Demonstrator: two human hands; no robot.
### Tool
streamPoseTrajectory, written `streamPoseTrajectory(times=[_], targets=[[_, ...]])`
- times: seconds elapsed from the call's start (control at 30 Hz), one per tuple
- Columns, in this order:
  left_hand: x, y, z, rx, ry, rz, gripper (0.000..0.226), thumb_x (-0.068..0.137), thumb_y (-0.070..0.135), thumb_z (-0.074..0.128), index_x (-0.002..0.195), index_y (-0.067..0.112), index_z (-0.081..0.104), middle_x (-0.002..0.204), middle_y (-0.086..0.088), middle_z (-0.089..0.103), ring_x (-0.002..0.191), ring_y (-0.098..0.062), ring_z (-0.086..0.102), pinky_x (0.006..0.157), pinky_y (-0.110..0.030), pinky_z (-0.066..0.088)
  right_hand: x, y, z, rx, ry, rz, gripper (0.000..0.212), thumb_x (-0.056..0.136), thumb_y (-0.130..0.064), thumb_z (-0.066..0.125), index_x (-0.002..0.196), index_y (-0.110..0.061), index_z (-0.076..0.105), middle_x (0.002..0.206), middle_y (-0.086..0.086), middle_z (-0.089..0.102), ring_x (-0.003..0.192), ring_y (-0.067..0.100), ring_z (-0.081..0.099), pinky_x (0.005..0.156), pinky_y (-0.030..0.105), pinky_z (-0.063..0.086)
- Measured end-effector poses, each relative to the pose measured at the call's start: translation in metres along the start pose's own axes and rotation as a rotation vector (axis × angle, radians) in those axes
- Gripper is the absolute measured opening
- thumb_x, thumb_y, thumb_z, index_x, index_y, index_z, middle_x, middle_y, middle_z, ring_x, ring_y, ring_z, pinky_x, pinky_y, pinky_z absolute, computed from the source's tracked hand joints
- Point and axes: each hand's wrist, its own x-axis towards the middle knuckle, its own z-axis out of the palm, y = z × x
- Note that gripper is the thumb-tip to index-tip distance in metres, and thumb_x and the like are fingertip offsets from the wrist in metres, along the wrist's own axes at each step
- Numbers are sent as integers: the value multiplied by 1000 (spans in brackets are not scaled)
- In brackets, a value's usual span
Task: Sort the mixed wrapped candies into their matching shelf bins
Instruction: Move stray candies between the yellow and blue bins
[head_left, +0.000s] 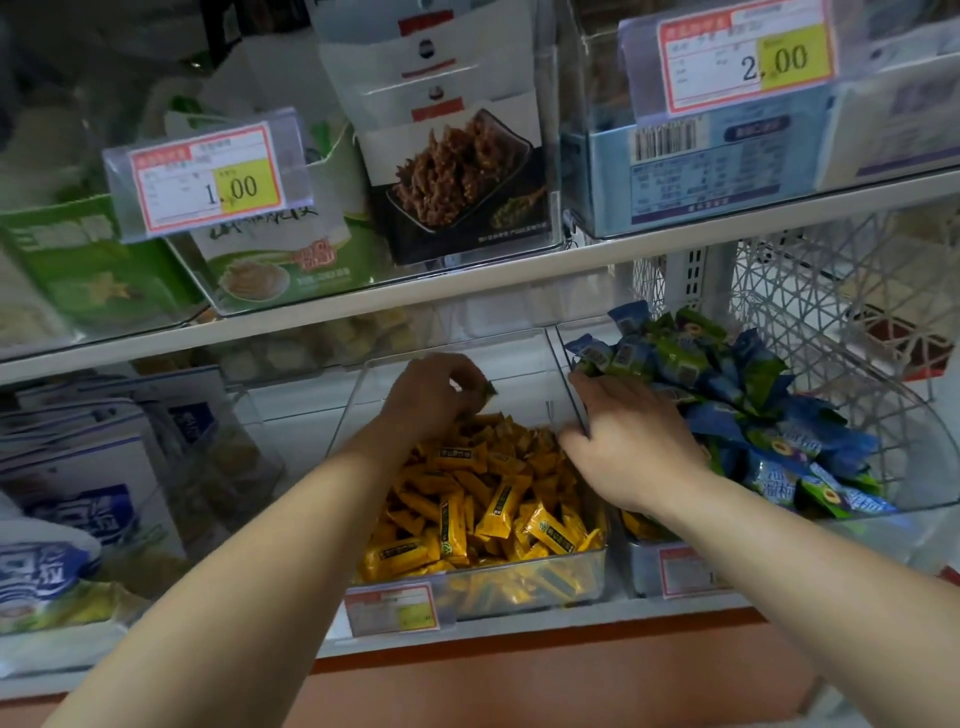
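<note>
Left hand (434, 392) raised over the clear plastic middle bin (519, 587), fingers pinched together on a small dark-green wrapped candy (488, 388), likely a stray lifted out. That bin holds yellow wrapped candies (498, 509). Right hand (631, 441) rests palm-down across the divider, fingers spread, holding nothing visible; beside it, the clear right-hand bin (893, 525) heaped with blue-and-green wrapped candies (727, 395)

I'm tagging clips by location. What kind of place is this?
Most likely a shop's snack aisle. Price tags hang on the shelf fronts, packaged snacks stand above, and clear bins hold yellow candies and blue-green candies in bulk.
</note>
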Motion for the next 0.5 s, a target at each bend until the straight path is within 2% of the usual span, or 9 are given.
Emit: streamPoseTrajectory(times=[0.07, 0.13, 0.2, 0.27, 0.33, 0.37, 0.43, 0.5], targets=[[-14, 12, -11, -152, 85, 31, 21, 83, 10, 73, 84, 31, 68, 92, 14, 68, 90, -3, 64, 81, -26, 55, -1, -2, -5, -46, 36, -28, 63, 93, -48, 46, 147, -18, 37, 144, 8, 45, 131, 30, 40, 106, 41, 37], [-34, 27, -18, -236, 120, 48, 22, 85, 13, 72, 84, 34, 66, 87, 19, 68, 90, 5, 62, 72, -8, 48, -4, -7, -13, -131, 117, -85, 68, 90, -50, 50, 148, -16, 35, 144, 9, 45, 130, 30, 41, 105, 42, 38], [-55, 41, -19, -345, 152, 47, 20, 85, 14, 73, 84, 34, 67, 85, 25, 68, 86, 9, 61, 66, -3, 44, -8, -14, -22, -106, 185, -135, 70, 91, -51, 51, 150, -16, 33, 140, 8, 50, 128, 29, 45, 104, 42, 40], [-74, 55, -16, -516, 185, 37, 20, 84, 13, 74, 85, 31, 68, 85, 20, 71, 83, 3, 65, 70, -10, 50, -14, -24, -30, 205, 177, -129, 65, 97, -47, 48, 152, -17, 33, 133, 5, 58, 124, 24, 51, 101, 42, 45], [-89, 70, -16, -664, 180, -7, 15, 84, 15, 76, 89, 27, 69, 84, 9, 74, 82, -6, 69, 71, -23, 56, -20, -34, -34, 590, 97, -81, 54, 100, -41, 50, 149, -21, 41, 124, -2, 64, 116, 13, 59, 97, 36, 49], [-96, 76, -16, -712, 172, -32, 13, 84, 17, 77, 91, 26, 69, 83, 7, 75, 81, -7, 70, 68, -23, 55, -22, -37, -38, 703, 80, -52, 47, 100, -38, 53, 144, -23, 47, 119, -5, 66, 111, 10, 61, 95, 33, 51], [-108, 87, -18, -776, 161, -67, 13, 85, 19, 77, 94, 26, 70, 82, 8, 76, 79, -2, 70, 63, -18, 52, -25, -37, -44, 838, 73, -6, 35, 97, -30, 61, 130, -22, 56, 110, -5, 68, 103, 10, 64, 91, 34, 53], [-121, 90, -22, -712, 157, -85, 18, 87, 21, 75, 102, 28, 69, 87, 9, 76, 85, 0, 70, 69, -18, 52, -28, -33, -52, 908, 70, 10, 27, 94, -25, 66, 120, -23, 58, 103, -4, 69, 96, 10, 66, 87, 34, 54]])
